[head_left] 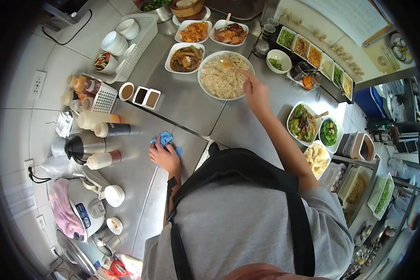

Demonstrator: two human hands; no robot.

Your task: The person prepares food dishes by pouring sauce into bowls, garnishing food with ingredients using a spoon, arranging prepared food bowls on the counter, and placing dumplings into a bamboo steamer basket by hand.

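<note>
In the upper middle, the dishes [167, 60] seem filled, while work in the white bowl [203, 87] of grainy food [219, 85] looks unfinished. Directly at this bowl, the right hand [256, 91] narrowly grips what seems a spoon [226, 64]; lower left, the left hand [164, 156] holds a blue cloth [165, 138] against the tabletop [191, 105].
</note>
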